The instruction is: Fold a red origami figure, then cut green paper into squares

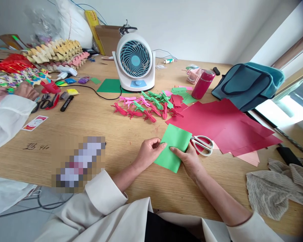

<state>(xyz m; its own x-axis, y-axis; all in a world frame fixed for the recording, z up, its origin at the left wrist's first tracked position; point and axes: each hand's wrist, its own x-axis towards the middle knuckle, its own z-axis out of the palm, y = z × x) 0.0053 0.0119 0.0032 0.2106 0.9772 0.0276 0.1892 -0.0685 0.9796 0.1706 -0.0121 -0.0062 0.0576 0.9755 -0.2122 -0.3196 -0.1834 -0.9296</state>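
Note:
Between my two hands is a folded sheet of green paper (175, 141), tilted a little above the wooden table. My left hand (152, 149) pinches its left edge, thumb on top and fingers curled. At the lower right edge my right hand (190, 159) grips the same paper, its thumb lying on the face and its fingers hidden behind. White-handled scissors (203, 145) lie right beside my right hand, their blades mostly covered. Beyond the paper, several folded paper figures (148, 104) in red, green and pink lie in a loose group.
Large red paper sheets (217, 121) spread to the right, near a red bottle (203, 84) and a blue bag (247, 84). A white fan (135, 60) stands at the back. A crumpled cloth (270, 188) lies right. At left, a co-worker's hand (26, 90) is near small coloured pieces.

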